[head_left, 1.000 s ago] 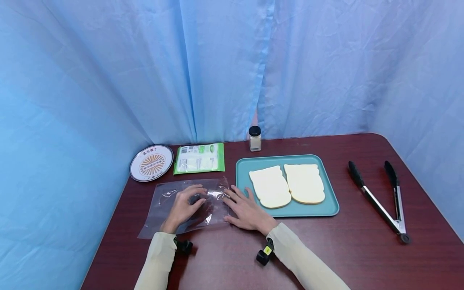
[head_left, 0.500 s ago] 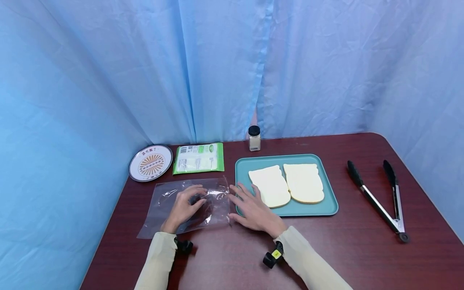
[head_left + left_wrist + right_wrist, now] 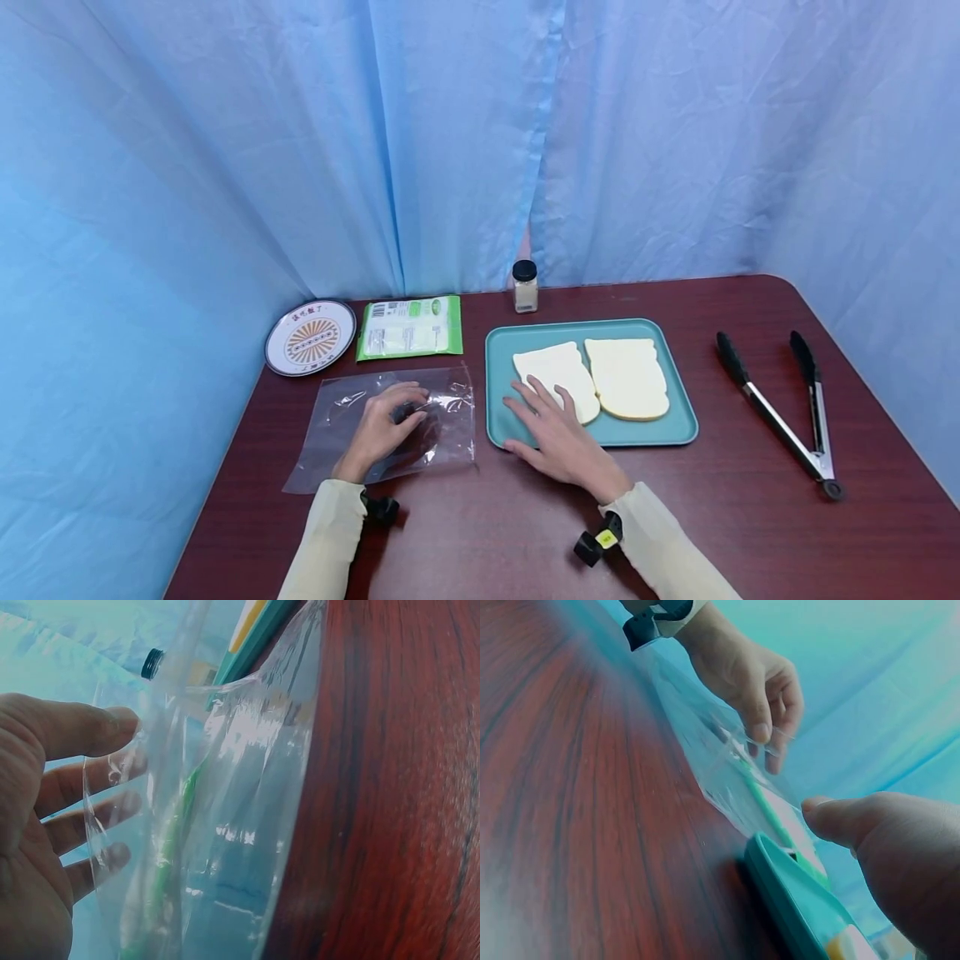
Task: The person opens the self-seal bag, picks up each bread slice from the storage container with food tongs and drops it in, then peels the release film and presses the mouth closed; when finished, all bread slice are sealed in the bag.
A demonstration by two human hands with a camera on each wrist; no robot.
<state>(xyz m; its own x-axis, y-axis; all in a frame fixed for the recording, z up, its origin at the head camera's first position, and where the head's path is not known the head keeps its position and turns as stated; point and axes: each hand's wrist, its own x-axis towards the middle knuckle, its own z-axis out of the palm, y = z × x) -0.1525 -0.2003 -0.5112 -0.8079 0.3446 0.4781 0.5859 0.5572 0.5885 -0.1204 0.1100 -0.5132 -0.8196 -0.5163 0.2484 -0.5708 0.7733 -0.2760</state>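
A clear plastic bag lies on the table. My left hand holds its raised upper film between thumb and fingers; in the left wrist view the fingers show through the film. At the tray's left side my right hand is spread, fingers loosely straight, above the left bread slice. Whether it touches the slice I cannot tell. Beside that slice lies a second bread slice, flat on the teal tray. In the right wrist view the right thumb appears above the tray's corner.
Behind the bag are a green-and-white packet and a patterned plate. A small jar with a black lid stands behind the tray. Spread tongs lie to the right. Blue curtains border the table.
My right hand has moved right, away from the bag's right edge, to over the tray's left side and the left bread slice. The left hand keeps its place on the bag.
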